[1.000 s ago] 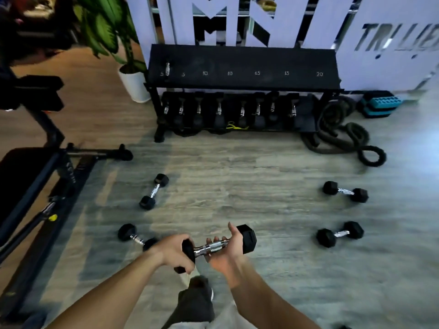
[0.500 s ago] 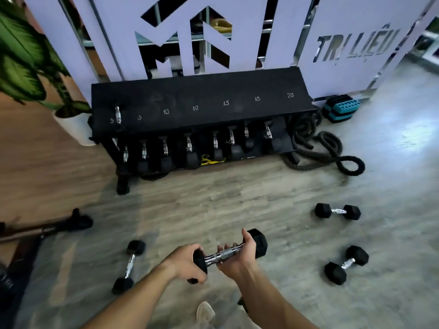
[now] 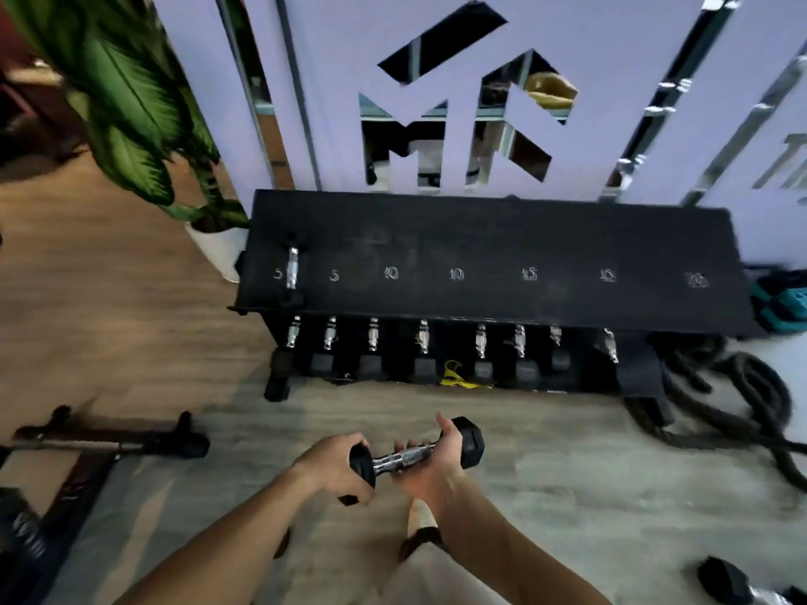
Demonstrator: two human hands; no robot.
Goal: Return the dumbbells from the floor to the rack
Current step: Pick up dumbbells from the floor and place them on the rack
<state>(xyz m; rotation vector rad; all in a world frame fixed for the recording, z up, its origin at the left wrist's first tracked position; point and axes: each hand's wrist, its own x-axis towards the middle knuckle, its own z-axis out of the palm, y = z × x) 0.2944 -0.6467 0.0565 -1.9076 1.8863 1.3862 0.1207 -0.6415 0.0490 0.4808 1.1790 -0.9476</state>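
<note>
Nearing rack, dumbbell unchanged.

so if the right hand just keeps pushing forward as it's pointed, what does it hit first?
Likely the front of the lower tier of the rack, near the yellow strap. The right hand holds the dumbbell over bare floor; nothing lies between, though depth is unclear.

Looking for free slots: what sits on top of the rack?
One dumbbell lies on the rack top by the leftmost 5. Other marked spots look bare. The lower tier is partly hidden.
</note>
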